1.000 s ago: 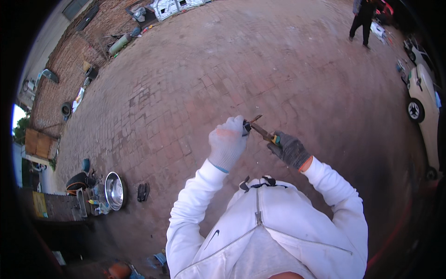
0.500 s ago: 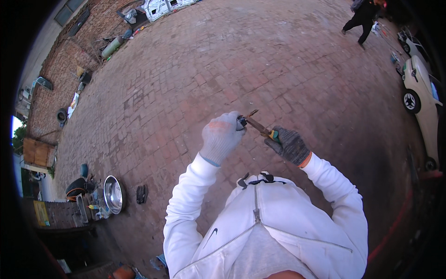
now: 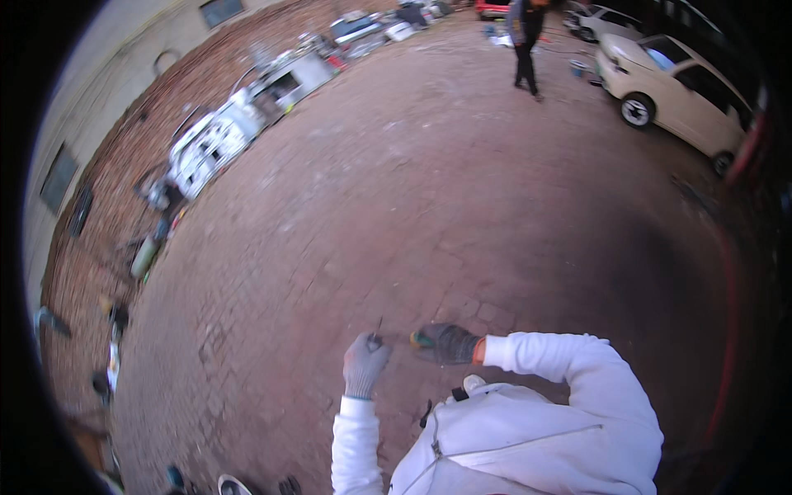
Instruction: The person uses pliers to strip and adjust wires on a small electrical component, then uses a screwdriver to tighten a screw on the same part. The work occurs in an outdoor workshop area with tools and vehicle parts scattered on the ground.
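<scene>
My left hand [image 3: 365, 367], in a pale grey knit glove, has its fingers closed on a small dark piece [image 3: 375, 339]; a thin dark tip sticks up from it. To its right, my right hand [image 3: 452, 343], in a dark grey glove with an orange cuff, is wrapped round a hand tool with a green-and-yellow handle [image 3: 420, 339]. The tool's brownish metal end points toward my left hand. Motion blur hides its exact kind and whether it touches the dark piece. Both hands are held in front of my body, above the brick paving.
Brick paving [image 3: 355, 214] spreads around me. A person [image 3: 526, 45] in dark clothes stands on it farther off. At the upper right is a cream car [image 3: 672, 95]. White car body panels [image 3: 219, 140] and a green cylinder [image 3: 144, 257] line the brick wall at left.
The view has swung up and to the right, so both hands appear lower. My right hand has turned more level, its tool pointing left. The person and the cars show more fully.
</scene>
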### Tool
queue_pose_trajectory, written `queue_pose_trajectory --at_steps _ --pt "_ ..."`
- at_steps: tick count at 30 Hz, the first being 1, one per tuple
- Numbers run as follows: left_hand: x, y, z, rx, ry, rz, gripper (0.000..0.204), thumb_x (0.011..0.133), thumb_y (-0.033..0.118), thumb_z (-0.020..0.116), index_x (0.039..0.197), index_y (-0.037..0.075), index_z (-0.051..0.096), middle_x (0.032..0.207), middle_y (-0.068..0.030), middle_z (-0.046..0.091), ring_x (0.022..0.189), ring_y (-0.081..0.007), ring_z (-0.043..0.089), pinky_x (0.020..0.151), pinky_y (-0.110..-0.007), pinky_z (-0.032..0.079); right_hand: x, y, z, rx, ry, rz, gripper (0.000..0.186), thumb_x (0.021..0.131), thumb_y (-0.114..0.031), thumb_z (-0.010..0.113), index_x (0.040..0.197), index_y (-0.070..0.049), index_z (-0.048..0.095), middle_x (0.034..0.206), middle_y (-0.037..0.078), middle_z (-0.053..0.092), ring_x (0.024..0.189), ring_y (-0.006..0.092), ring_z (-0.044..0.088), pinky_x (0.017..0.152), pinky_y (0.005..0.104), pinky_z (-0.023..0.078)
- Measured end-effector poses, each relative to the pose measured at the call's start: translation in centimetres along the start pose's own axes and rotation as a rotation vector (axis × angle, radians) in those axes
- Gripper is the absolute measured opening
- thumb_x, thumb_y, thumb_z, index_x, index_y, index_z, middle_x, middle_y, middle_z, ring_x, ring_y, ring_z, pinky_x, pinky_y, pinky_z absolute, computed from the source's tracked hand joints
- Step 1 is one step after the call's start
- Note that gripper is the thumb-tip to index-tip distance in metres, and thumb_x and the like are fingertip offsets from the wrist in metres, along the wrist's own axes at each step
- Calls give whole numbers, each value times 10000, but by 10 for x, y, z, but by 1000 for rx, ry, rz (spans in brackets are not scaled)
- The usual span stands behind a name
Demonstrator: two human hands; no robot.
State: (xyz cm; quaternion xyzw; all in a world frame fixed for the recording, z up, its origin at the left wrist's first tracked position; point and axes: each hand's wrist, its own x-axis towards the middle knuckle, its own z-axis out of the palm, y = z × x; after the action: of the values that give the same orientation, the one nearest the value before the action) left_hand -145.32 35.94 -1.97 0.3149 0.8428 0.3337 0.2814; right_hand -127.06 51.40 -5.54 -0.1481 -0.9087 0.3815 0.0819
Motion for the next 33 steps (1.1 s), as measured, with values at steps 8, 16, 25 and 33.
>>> queue_pose_trajectory --at_steps 8,16,25,33 --pt "2 -31 32 -42 -31 46 512 793 285 802 1211 18 672 950 -119 746 901 -230 726 831 -363 552 -25 15 6 129 -23 89 392 960 -440 631 1037 -61 694 985 208 701 919 434 661 806 506 511" --pt "-11 -16 38 -215 182 -11 739 750 215 854 1397 26 549 1336 -178 620 1205 -301 623 1018 -389 486 -39 -9 -5 225 25 175 446 963 -460 646 1055 -26 694 987 229 700 921 422 664 824 473 514" --pt "-61 54 49 -1144 325 58 675 961 304 666 1525 61 386 1386 -133 547 1193 -255 572 1019 -422 480 -42 -32 -11 376 239 151 398 978 -419 651 993 -22 679 894 228 686 838 407 662 771 464 510" --pt "-80 114 49 -1507 225 134 536 988 575 491 1103 60 584 993 -103 641 859 -256 622 781 -404 526 -64 -74 -7 446 434 -111 188 966 -187 670 980 1 668 774 172 641 672 313 610 660 416 502"
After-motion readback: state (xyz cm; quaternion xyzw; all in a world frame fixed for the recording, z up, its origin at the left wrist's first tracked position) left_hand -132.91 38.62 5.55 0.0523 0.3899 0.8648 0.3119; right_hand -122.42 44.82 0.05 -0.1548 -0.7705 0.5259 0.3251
